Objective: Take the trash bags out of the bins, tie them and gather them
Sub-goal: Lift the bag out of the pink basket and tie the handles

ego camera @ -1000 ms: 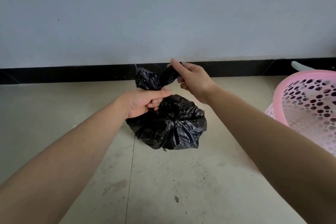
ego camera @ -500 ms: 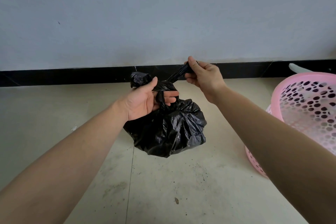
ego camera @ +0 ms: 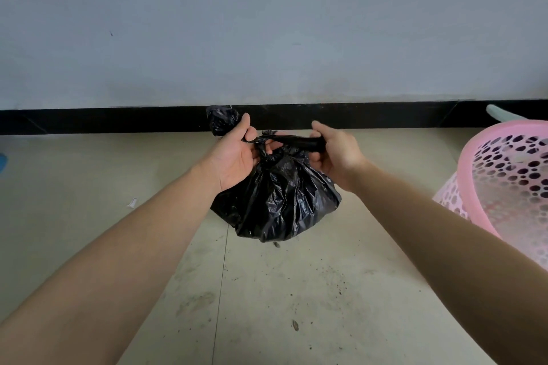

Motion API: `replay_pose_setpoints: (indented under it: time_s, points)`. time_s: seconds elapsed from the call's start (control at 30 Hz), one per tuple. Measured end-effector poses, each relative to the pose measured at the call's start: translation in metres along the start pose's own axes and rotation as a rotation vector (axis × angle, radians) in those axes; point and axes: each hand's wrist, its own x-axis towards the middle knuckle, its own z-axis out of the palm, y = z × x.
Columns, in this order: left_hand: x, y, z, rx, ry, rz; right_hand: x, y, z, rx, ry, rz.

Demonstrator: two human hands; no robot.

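Gripping the bag (ego camera: 281, 201) by its twisted ends, left hand (ego camera: 237, 154) and right hand (ego camera: 335, 154) hold the knot (ego camera: 264, 147) between them; overpulling could tear the plastic.

Plain indoor room, likely a home or a basic utility space; can't tell which. Evidence: bare grey-white painted wall (ego camera: 267, 24), black baseboard (ego camera: 118, 120) along its foot, beige tiled floor (ego camera: 74, 181) with a visible grout line (ego camera: 221, 290), scattered dirt specks (ego camera: 295, 324). Pink perforated plastic bin (ego camera: 467, 187) at the right, household type.
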Motion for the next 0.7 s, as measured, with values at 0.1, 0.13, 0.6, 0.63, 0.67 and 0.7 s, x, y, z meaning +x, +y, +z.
replay_pose_setpoints:
  time_s: [0.1,0.13,0.6,0.63,0.67,0.7]
  points:
    - [0.001,-0.001,-0.003,0.080,0.048,0.007,0.000,0.008,0.000,-0.100,-0.049,0.079]
    - [0.001,-0.001,-0.005,0.096,0.048,0.006,0.000,0.009,0.001,-0.121,-0.064,0.100]
    - [-0.013,0.021,-0.001,0.583,-0.186,-0.022,0.008,-0.003,-0.026,-1.008,-0.173,-0.295]
    - [-0.014,0.023,0.002,0.602,-0.211,-0.027,0.006,-0.005,-0.022,-1.007,-0.270,-0.284]
    - [-0.014,0.024,0.005,0.619,-0.231,-0.030,0.004,-0.006,-0.018,-0.990,-0.355,-0.255]
    - [-0.013,0.025,0.006,0.634,-0.236,-0.028,0.003,-0.007,-0.014,-0.960,-0.419,-0.227]
